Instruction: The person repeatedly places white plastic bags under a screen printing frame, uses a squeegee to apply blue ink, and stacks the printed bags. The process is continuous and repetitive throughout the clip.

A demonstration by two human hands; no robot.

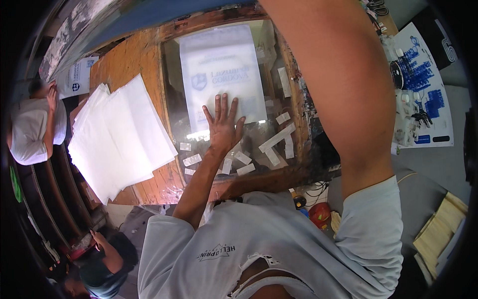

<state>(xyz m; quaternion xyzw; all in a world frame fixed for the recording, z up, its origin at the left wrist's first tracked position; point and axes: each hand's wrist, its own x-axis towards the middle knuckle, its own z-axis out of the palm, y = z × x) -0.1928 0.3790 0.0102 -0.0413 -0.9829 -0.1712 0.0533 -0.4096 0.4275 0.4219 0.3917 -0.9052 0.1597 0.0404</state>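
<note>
My left hand (224, 124) lies flat with fingers spread on the near part of a white sheet-like piece (219, 55) with a faint blue print. The piece rests on a glass panel (199, 172) set into a wooden table (154, 184). Small pale strips of tape (276, 138) are scattered on the glass around the hand. My right arm (348, 84) is raised across the right side and runs out past the top edge, so the right hand is out of sight.
A fanned stack of white sheets (122, 134) lies left of the glass. A blue surface (199, 11) spans the far edge. Right of my arm are small bottles (406, 102) and a blue-marked white board (433, 94). Two other people (37, 124) are at the left.
</note>
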